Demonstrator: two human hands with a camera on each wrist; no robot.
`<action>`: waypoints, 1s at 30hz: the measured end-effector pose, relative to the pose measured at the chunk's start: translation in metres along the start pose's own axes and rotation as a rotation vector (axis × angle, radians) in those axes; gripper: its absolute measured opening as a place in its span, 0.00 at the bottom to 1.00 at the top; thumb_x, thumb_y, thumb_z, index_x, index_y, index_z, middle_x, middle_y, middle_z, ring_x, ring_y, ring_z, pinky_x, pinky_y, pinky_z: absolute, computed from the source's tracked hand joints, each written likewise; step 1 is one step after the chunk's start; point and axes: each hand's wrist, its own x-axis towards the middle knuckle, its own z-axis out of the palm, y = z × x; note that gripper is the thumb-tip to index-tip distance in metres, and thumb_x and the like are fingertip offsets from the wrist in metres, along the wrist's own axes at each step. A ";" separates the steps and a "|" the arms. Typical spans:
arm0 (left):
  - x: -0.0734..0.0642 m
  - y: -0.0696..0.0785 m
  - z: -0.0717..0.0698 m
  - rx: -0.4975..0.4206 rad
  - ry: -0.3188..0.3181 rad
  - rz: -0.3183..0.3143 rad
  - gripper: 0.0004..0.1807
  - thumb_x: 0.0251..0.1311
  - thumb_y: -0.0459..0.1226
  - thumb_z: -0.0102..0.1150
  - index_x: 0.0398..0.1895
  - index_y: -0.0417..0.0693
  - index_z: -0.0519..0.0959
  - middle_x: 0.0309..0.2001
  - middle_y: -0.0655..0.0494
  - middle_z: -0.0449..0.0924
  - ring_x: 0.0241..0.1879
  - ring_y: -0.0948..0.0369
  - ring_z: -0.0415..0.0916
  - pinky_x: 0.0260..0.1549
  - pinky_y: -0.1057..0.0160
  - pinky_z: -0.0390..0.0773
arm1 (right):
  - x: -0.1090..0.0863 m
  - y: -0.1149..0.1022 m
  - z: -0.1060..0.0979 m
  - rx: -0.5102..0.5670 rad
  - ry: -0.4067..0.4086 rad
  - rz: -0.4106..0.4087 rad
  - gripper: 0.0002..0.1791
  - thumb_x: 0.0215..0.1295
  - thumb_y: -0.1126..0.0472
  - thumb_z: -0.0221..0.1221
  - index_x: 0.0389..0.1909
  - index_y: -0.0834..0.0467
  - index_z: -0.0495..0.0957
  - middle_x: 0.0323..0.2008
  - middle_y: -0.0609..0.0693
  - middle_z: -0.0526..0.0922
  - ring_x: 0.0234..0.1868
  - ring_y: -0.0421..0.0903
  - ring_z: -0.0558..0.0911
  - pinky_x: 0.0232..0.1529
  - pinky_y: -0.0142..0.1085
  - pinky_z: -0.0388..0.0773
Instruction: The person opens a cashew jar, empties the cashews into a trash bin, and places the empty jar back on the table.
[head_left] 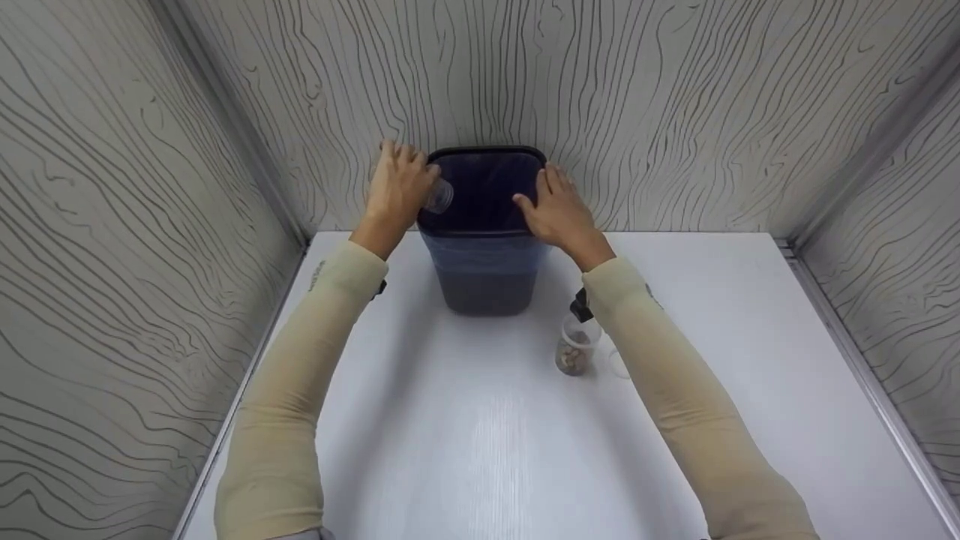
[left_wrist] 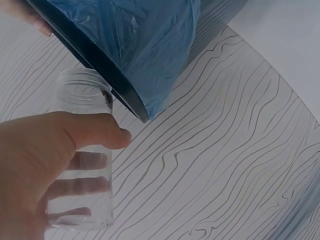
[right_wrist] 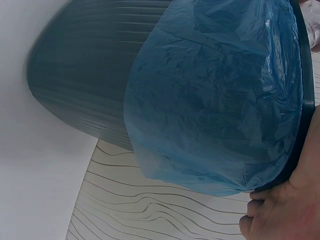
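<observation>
Your left hand [head_left: 400, 184] was curled firmly round a clear, cylindrical, screw-necked jar [left_wrist: 95, 172] (a dark fleck showed at its neck), tipped so its mouth reached over the left rim of a dark, tapered bin [head_left: 486, 289] lined with thin blue plastic film [right_wrist: 215, 100]. Your right hand [head_left: 559, 210] clasped the opposite rim, and a steady tilt with the neck well inside the opening, bin braced, seemed your soundest method. Nearer you, a clear round jar of brown pieces [head_left: 576, 352] stood on the white tabletop [head_left: 450, 450].
</observation>
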 end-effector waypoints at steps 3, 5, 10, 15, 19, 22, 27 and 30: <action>-0.001 0.000 0.000 -0.021 0.003 -0.006 0.28 0.72 0.35 0.63 0.73 0.54 0.74 0.65 0.45 0.80 0.65 0.43 0.76 0.69 0.40 0.69 | 0.000 0.000 0.000 0.001 0.000 0.001 0.45 0.87 0.38 0.32 0.85 0.68 0.38 0.87 0.65 0.34 0.88 0.60 0.35 0.86 0.52 0.34; -0.001 0.000 0.001 -0.037 0.006 -0.010 0.26 0.72 0.35 0.63 0.72 0.52 0.75 0.64 0.45 0.80 0.64 0.43 0.76 0.68 0.41 0.70 | 0.000 0.000 0.000 0.002 -0.002 0.001 0.45 0.87 0.38 0.32 0.85 0.68 0.38 0.87 0.65 0.34 0.88 0.60 0.35 0.86 0.52 0.34; -0.001 -0.001 0.002 -0.065 -0.004 -0.016 0.25 0.71 0.35 0.64 0.70 0.49 0.74 0.62 0.44 0.81 0.63 0.41 0.77 0.66 0.41 0.73 | 0.001 0.001 0.000 -0.008 -0.003 0.003 0.45 0.87 0.38 0.31 0.85 0.69 0.38 0.87 0.66 0.35 0.88 0.61 0.36 0.86 0.52 0.35; -0.003 -0.002 0.004 -0.101 0.004 -0.028 0.23 0.71 0.35 0.63 0.67 0.46 0.74 0.59 0.42 0.81 0.59 0.40 0.79 0.61 0.40 0.76 | 0.002 0.001 0.000 -0.011 -0.007 0.003 0.45 0.87 0.38 0.31 0.85 0.69 0.37 0.86 0.66 0.35 0.88 0.61 0.36 0.86 0.53 0.35; -0.005 -0.004 0.006 -0.113 0.000 -0.032 0.22 0.74 0.35 0.60 0.68 0.45 0.73 0.59 0.42 0.82 0.57 0.40 0.81 0.58 0.40 0.78 | 0.001 0.002 0.000 0.001 -0.013 0.006 0.45 0.86 0.37 0.31 0.85 0.68 0.37 0.87 0.66 0.34 0.88 0.61 0.35 0.86 0.53 0.35; -0.006 -0.005 0.007 -0.133 0.004 -0.037 0.23 0.75 0.36 0.58 0.70 0.45 0.73 0.59 0.41 0.82 0.58 0.39 0.81 0.58 0.39 0.79 | 0.001 0.002 -0.001 0.005 -0.011 0.002 0.45 0.86 0.37 0.31 0.85 0.68 0.37 0.86 0.66 0.34 0.88 0.62 0.36 0.86 0.53 0.36; -0.008 -0.006 0.011 -0.199 0.034 -0.051 0.20 0.75 0.35 0.57 0.67 0.42 0.74 0.59 0.41 0.83 0.56 0.37 0.82 0.58 0.37 0.80 | 0.001 0.002 -0.001 0.007 -0.009 -0.001 0.45 0.86 0.38 0.31 0.85 0.68 0.37 0.86 0.66 0.33 0.88 0.61 0.35 0.86 0.53 0.35; -0.010 -0.007 0.013 -0.231 0.050 -0.059 0.19 0.74 0.35 0.57 0.65 0.41 0.74 0.59 0.41 0.83 0.56 0.37 0.82 0.57 0.37 0.80 | 0.001 0.002 -0.001 0.007 -0.004 -0.002 0.45 0.86 0.37 0.31 0.85 0.68 0.37 0.87 0.66 0.34 0.88 0.61 0.36 0.86 0.53 0.36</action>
